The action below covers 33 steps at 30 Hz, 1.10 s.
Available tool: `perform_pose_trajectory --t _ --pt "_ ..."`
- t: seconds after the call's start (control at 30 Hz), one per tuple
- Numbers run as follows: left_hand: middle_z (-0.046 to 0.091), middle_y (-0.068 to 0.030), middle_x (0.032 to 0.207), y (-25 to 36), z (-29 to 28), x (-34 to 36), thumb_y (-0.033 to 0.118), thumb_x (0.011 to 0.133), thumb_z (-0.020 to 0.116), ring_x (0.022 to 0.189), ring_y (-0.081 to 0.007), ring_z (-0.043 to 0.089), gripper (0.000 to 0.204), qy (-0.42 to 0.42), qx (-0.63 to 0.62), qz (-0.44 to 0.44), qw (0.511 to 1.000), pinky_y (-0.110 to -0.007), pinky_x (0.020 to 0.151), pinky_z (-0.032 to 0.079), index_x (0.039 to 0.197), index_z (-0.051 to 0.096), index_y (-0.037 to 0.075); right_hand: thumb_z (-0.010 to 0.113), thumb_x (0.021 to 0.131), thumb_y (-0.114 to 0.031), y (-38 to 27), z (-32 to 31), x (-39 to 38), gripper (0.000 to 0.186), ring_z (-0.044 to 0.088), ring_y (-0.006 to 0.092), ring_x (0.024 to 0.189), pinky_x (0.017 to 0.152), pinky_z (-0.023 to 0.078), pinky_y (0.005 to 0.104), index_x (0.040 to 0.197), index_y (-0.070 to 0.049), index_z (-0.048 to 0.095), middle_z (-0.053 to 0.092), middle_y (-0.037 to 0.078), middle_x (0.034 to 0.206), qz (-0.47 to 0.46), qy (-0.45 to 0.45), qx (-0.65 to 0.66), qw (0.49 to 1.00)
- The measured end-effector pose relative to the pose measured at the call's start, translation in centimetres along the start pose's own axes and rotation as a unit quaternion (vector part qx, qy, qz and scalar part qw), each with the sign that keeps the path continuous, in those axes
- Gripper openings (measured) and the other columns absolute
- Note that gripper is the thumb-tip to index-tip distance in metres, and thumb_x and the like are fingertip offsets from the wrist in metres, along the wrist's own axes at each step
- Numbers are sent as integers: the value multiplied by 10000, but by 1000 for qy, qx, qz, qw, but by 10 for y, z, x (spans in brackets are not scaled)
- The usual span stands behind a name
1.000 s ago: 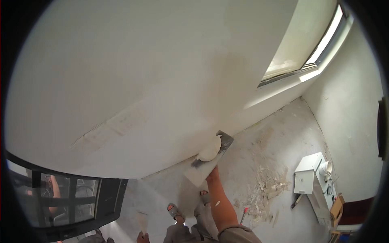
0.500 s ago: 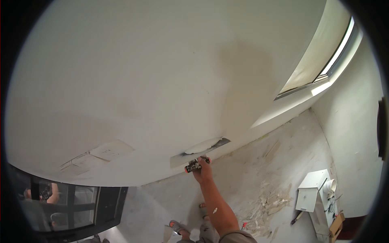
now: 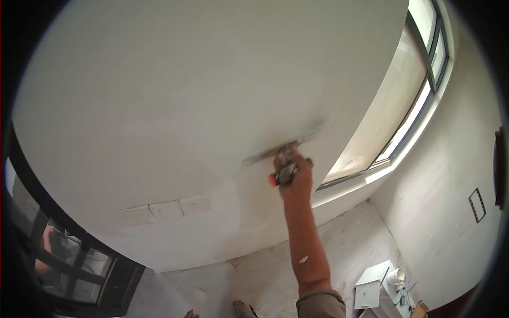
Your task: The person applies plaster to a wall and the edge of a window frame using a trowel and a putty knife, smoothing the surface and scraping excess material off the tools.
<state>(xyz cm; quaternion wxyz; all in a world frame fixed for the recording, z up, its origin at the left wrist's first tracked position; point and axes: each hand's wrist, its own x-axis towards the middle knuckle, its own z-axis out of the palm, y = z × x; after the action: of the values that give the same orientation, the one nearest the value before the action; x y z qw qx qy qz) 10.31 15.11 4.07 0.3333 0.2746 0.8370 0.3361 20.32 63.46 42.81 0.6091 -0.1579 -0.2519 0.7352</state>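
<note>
Head view, single entry. Right hand [image 3: 290,175]: raised at full reach of a bare forearm that rises from the lower edge, fingers [image 3: 305,164] wrapped closed about the dark, plaster-crusted handle of a flat metal plastering trowel [image 3: 281,150]. Trowel: long thin blade laid against the smooth white plastered wall [image 3: 175,95], slanting upward to the right, its edge in contact with the surface; a greyish streak of wet material trails along the blade line. Left hand: not in view. Wall fittings: a row of three pale rectangular switch plates [image 3: 167,210], low and left of the trowel, well apart from it. Window: tall metal-framed window [image 3: 421,90] at the upper right, bright sill band beneath it. Floor: rough grey concrete floor [image 3: 350,233] strewn with pale debris, far below the hand. Small white box-like cabinet [image 3: 374,289] at the lower right, near the adjoining wall. Dark-framed glazed door [image 3: 79,267] at the lower left, a second person's arm dimly visible behind the glass. Step in hand, as judged: a smoothing pass of the skim coat across the wall. The next move would call for steady, even pressure on the blade, a shallow blade angle, and a stroke clear of the switch plates.
</note>
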Motion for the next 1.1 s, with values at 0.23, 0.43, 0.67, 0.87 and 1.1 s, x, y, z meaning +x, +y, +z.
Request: perform_pose_trajectory --t 0.23,0.43,0.67,0.87,1.1 --pt "636 -178 790 30 -7 12 195 821 565 713 -273 629 321 67 -21 -11 997 -360 664 476 1077 598 5 480 882 -82 -99 155 19 220 614 307 747 555 528 373 1050 47 425 558 192 908 -106 -120 -96 982" --pt "648 -187 833 52 -3 6 223 815 588 757 -317 640 367 78 -48 0 996 -379 695 488 1117 590 15 530 854 -52 -151 272 -7 221 621 276 762 576 545 343 1039 46 458 568 204 995 -113 -233 -72 963" --pt "645 -191 830 38 -6 -36 226 806 596 781 -297 653 382 139 -59 2 988 -382 693 491 1135 590 31 647 753 -24 -180 154 -2 420 621 229 659 475 496 280 1121 55 459 588 161 891 -231 -108 -337 906" --pt "627 -183 791 9 -1 -45 186 801 573 721 -277 621 324 188 -24 -9 982 -367 673 471 1063 603 -1 616 746 -21 -155 153 31 290 604 200 629 462 481 284 1014 60 541 600 151 857 -267 -91 -327 902" --pt "620 -182 764 62 8 -29 208 810 580 708 -278 617 357 178 -21 9 984 -367 651 469 1105 592 7 661 730 -256 -101 185 -56 336 634 305 837 745 502 395 967 -22 614 657 152 870 -443 -211 -707 509"
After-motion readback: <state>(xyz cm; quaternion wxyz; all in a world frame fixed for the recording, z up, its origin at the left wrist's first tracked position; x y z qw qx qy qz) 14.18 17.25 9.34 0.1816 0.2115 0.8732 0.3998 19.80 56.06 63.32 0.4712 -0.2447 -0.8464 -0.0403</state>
